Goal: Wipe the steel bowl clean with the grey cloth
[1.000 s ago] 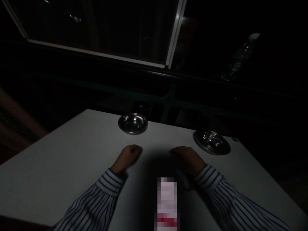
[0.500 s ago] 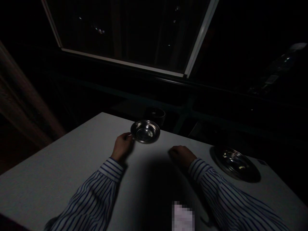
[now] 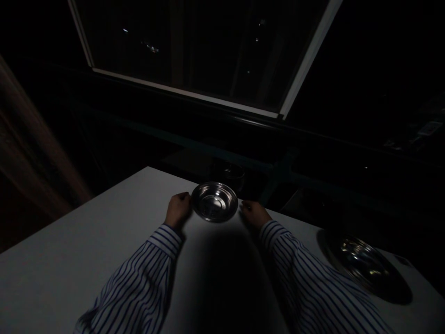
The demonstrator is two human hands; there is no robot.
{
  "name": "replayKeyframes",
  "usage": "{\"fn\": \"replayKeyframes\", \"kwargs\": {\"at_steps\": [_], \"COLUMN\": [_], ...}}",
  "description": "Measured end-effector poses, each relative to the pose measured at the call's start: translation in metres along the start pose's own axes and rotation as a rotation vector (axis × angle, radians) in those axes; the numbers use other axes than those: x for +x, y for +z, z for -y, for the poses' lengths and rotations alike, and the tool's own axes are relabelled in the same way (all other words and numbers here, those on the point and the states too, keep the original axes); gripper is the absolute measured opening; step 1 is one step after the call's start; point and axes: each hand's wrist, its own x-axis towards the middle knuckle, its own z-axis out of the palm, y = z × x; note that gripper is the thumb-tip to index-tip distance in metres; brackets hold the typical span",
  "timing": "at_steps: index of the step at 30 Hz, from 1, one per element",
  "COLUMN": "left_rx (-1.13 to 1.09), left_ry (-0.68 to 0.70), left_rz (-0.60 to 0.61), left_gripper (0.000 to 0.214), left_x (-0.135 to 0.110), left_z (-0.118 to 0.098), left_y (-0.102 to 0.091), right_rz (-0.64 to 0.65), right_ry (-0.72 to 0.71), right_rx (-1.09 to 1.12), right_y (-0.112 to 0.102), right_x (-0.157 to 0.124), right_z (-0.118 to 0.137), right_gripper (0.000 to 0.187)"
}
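A small shiny steel bowl (image 3: 214, 202) sits near the far edge of a white table (image 3: 69, 260). My left hand (image 3: 178, 208) is curled against the bowl's left rim, fingers closed. On the bowl's right side, my right hand (image 3: 253, 213) is also curled, its fingertips at or just short of the rim. Both arms wear blue-and-white striped sleeves. The scene is dim, so I cannot make out whether the fingers actually grip the rim.
A second steel dish (image 3: 365, 266) lies at the right of the table. A dark round container (image 3: 233, 172) stands just beyond the table's far edge. A window frame (image 3: 194, 95) runs across the back. A curtain (image 3: 31, 162) hangs at the left.
Both hands moved forward from the middle of the table to the small bowl, the left first, then the right. The head view swung left, pushing the second dish rightward.
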Motion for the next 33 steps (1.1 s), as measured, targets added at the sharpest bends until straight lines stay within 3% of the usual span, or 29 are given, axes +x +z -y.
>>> {"fn": "replayKeyframes", "kwargs": {"at_steps": [8,21,33], "left_rx": [-0.055,-0.058,-0.101], "left_ry": [0.064,0.102,0.116], "left_rz": [0.069,0.106,0.118], "left_gripper": [0.036,0.037,0.04], "left_x": [-0.001,0.0,-0.001], "left_z": [0.002,0.002,0.002], "left_y": [0.0,-0.004,-0.003], "right_rz": [0.014,0.018,0.012], "right_ry": [0.067,0.091,0.205], "right_rx": [0.049,0.136,0.44], "right_y": [0.013,0.016,0.026], "right_x": [0.039,0.045,0.054], "right_z": [0.007,0.004,-0.007], "right_gripper": [0.028,0.027,0.022]}}
